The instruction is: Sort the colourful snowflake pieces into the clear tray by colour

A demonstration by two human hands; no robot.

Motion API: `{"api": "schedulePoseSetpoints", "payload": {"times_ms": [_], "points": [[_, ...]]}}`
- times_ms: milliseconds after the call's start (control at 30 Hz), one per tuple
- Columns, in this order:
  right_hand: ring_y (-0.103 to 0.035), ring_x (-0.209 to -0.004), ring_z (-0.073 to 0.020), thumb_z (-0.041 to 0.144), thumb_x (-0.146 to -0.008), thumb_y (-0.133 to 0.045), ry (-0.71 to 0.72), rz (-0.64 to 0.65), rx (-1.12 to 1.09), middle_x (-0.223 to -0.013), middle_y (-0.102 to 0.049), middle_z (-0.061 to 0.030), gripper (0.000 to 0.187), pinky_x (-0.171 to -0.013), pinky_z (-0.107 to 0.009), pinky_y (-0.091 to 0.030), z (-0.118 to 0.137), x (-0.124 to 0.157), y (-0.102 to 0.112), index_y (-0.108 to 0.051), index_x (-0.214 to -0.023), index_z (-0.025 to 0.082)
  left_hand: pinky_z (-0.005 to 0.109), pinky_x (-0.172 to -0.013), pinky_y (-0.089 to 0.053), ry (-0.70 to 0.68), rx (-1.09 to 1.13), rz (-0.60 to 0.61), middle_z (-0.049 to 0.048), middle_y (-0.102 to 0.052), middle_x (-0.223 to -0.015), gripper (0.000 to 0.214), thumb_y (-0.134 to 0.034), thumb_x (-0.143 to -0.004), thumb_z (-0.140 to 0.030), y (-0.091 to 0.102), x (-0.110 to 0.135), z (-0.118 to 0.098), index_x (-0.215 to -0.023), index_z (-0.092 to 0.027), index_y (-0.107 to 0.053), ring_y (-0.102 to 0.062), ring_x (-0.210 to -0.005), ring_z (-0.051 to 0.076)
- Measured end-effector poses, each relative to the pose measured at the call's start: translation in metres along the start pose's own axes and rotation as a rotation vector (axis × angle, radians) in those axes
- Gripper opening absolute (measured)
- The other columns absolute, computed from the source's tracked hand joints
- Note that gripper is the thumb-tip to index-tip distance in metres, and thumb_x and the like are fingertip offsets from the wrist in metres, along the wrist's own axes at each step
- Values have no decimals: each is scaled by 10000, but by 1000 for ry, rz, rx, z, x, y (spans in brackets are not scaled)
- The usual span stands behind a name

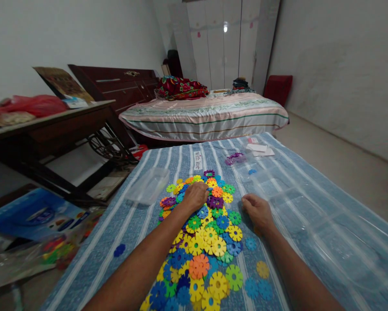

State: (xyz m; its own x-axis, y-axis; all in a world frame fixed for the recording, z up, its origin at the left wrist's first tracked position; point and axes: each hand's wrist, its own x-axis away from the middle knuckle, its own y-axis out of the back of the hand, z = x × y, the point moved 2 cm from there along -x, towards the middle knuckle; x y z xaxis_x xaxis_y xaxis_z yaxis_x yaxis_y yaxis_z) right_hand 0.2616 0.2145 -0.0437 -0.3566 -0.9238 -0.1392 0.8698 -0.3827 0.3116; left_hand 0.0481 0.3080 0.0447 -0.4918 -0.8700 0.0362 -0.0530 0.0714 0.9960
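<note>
A pile of flat plastic snowflake discs [209,242] in yellow, blue, green, orange and purple lies spread on a blue striped cloth [142,224]. My left hand [195,195] rests on the far part of the pile, fingers curled down into the discs; what they grip is hidden. My right hand [257,211] lies on the cloth just right of the pile, fingers folded under, contents hidden. A few purple discs [235,158] sit apart, farther back.
A clear plastic tub [148,185] stands left of the pile and a large clear lid or tray [310,216] on the right. Papers [260,149] lie at the far edge. A bed [206,114], a dark table [51,125] and a blue box [35,214] surround the surface.
</note>
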Motion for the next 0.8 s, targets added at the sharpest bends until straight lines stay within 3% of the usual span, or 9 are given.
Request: {"api": "schedulePoseSetpoints", "payload": {"times_ms": [167, 267, 367, 433, 500, 633, 800], "points": [[-597, -579, -172, 460, -815, -548, 3, 0, 15, -597, -658, -4, 308, -573, -276, -427, 1, 0, 1, -709, -757, 204, 323, -857, -483, 47, 21, -49, 100, -742, -936, 279, -471, -936, -267, 11, -6, 2, -849, -187, -724, -676, -955, 241], [-590, -577, -170, 457, -817, -546, -4, -5, 32, -595, -653, -2, 306, -579, -276, -423, 2, 0, 1, -708, -753, 205, 298, -777, -475, 93, 110, -117, 72, -732, -823, 265, -512, -909, -290, 23, -24, -10, -783, -187, -723, -679, -860, 220], [-591, -588, -173, 453, -817, -556, 6, -10, 27, -602, -654, -5, 300, -588, -277, -427, 0, 0, 1, -709, -750, 203, 263, -693, -464, 107, 402, -136, 50, -696, -699, 235, -553, -862, -253, 35, -55, -37, -728, -156, -720, -664, -747, 178], [-591, -582, -172, 455, -818, -562, 7, -5, 2, -600, -653, -4, 301, -576, -274, -428, -3, 0, 0, -713, -756, 202, 244, -642, -460, 110, 688, -126, 36, -704, -722, 221, -560, -858, -251, 43, -77, -56, -869, -134, -747, -652, -685, 148], [-592, -572, -171, 466, -822, -567, 1, 3, -23, -595, -650, 0, 309, -561, -270, -429, -6, 1, 0, -717, -772, 200, 242, -641, -463, 77, 794, -165, 31, -708, -743, 240, -608, -843, -287, 51, -93, -70, -942, -124, -754, -642, -680, 140], [-596, -575, -171, 470, -832, -565, 8, 6, -11, -604, -660, -5, 317, -569, -275, -430, -5, 1, 1, -718, -776, 198, 256, -710, -466, 21, 527, -245, 23, -702, -729, 165, -661, -783, -250, 59, -95, -66, -849, -142, -767, -635, -754, 160], [-609, -606, -181, 453, -824, -555, 3, -3, 31, -626, -675, -11, 306, -601, -284, -427, 0, 0, 2, -720, -765, 202, 289, -750, -466, 29, 163, -22, 59, -734, -814, 131, -629, -781, -215, 37, -55, -23, -780, -176, -754, -672, -838, 219]]}}
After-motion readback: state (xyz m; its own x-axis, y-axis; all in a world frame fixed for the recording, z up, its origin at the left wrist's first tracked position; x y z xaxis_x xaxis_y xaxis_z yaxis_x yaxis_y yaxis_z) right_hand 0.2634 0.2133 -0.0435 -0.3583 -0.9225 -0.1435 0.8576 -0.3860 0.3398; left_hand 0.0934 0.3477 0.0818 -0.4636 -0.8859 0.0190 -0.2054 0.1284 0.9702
